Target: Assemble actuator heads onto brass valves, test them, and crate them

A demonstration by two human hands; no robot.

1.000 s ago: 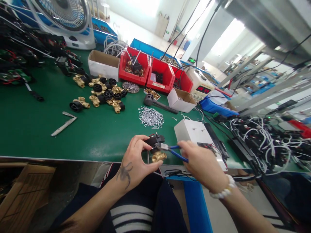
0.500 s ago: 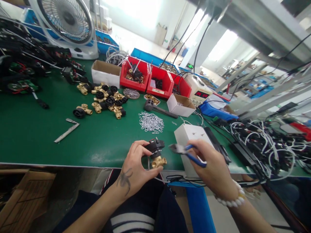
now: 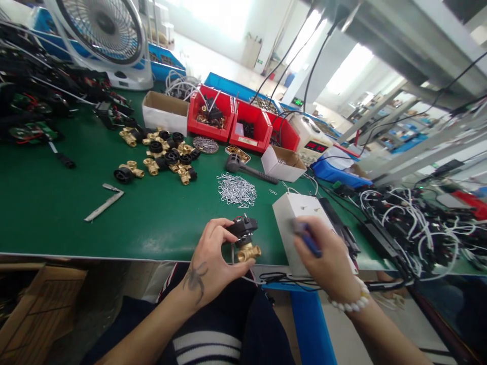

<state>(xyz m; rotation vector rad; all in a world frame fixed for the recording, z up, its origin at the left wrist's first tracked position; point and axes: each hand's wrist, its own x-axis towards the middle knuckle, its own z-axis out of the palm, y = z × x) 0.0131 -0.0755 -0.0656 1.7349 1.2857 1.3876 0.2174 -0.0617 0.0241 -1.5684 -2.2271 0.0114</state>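
Note:
My left hand is closed round a brass valve with a black top, held just above the near edge of the green table. My right hand grips blue-handled pliers, blurred by motion, over a white box to the right of the valve. The pliers' jaws are clear of the valve. A heap of small wire clips lies just beyond both hands.
A pile of brass and black valves, a metal bar, a mallet, red bins, cardboard boxes, a fan, a meter. Tangled cables fill the right side; black wired parts the far left.
My right hand drew the pliers away from the valve and swung them right, over the white box. My left hand kept the valve almost still.

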